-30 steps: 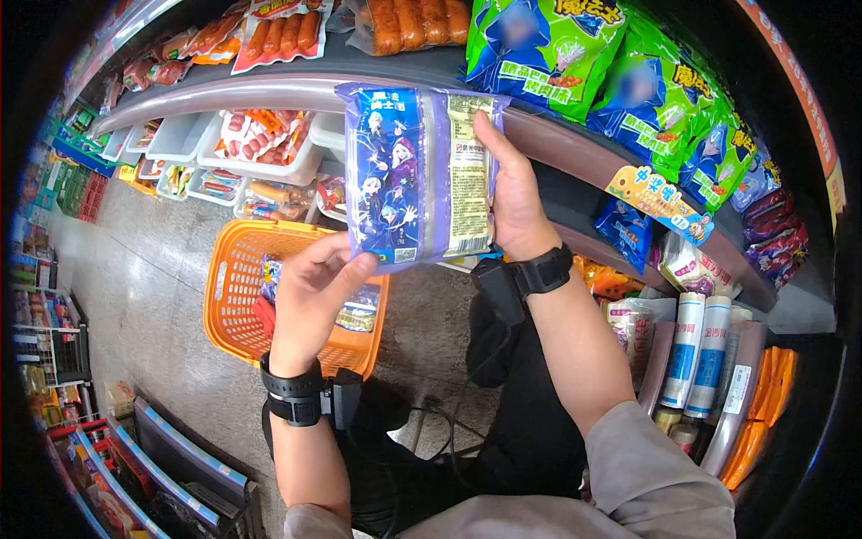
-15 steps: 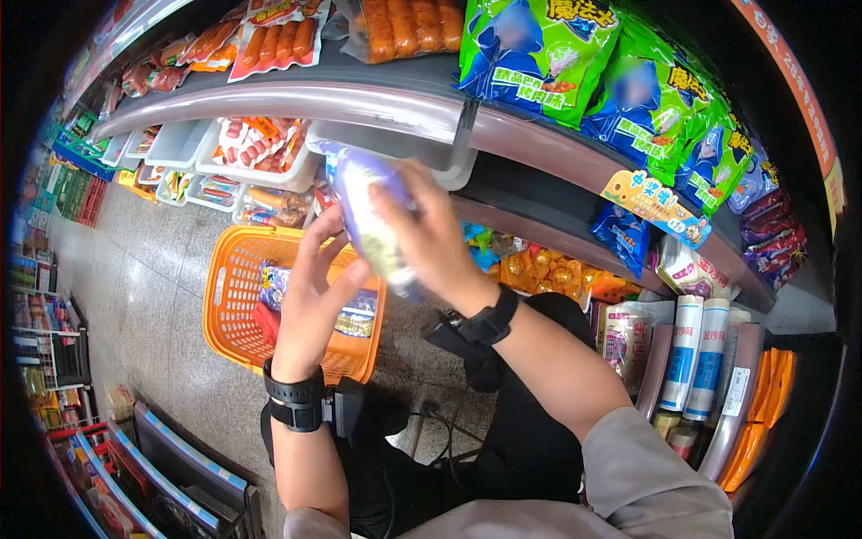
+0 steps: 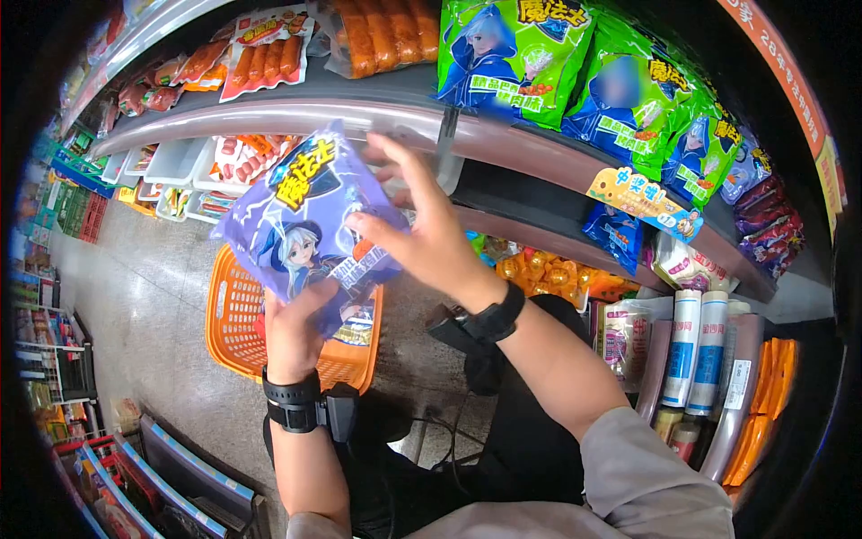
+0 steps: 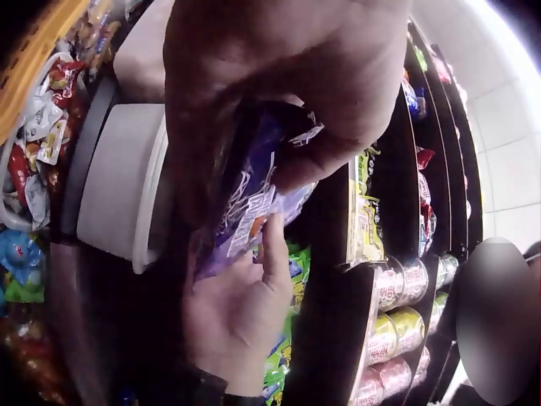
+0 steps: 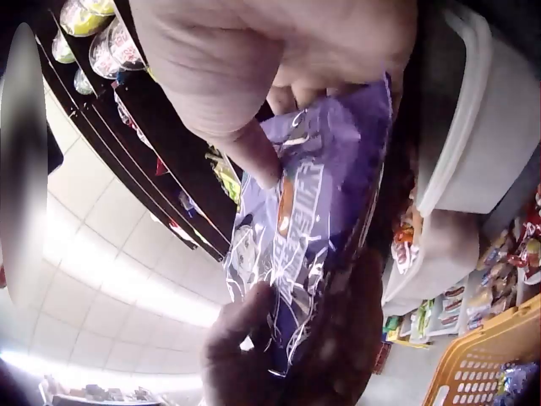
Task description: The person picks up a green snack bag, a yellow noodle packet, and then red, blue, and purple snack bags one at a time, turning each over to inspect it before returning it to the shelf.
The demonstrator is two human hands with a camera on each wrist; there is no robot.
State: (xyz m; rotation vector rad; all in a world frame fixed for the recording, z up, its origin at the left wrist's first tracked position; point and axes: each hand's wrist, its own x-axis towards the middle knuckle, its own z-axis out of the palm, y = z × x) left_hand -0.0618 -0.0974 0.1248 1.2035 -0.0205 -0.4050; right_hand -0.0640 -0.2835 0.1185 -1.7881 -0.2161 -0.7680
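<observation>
A purple snack bag (image 3: 305, 211) with a hooded cartoon figure and yellow lettering faces up, tilted, in the head view. The left hand (image 3: 298, 328) grips its lower edge, thumb on the front and fingers hidden behind. At its right side the right hand (image 3: 426, 225) has its thumb on the front, the other fingers partly behind and spread. The right wrist view shows the bag (image 5: 317, 186) between the right hand's (image 5: 270, 68) thumb and fingers, with the left hand (image 5: 254, 347) pinching the lower end. In the left wrist view both hands hold the bag (image 4: 249, 203).
An orange basket (image 3: 235, 310) with packages inside stands on the floor below the bag. Green snack bags (image 3: 512, 63) and sausage packs (image 3: 269, 58) lie on the upper shelf (image 3: 359, 117). White bins (image 3: 175, 166) sit underneath. White-and-blue rolls (image 3: 684, 350) stand at the right.
The bag has turned over from its printed back to its purple front and now tilts to the left. The right hand has moved left and down from the bag's upper right edge.
</observation>
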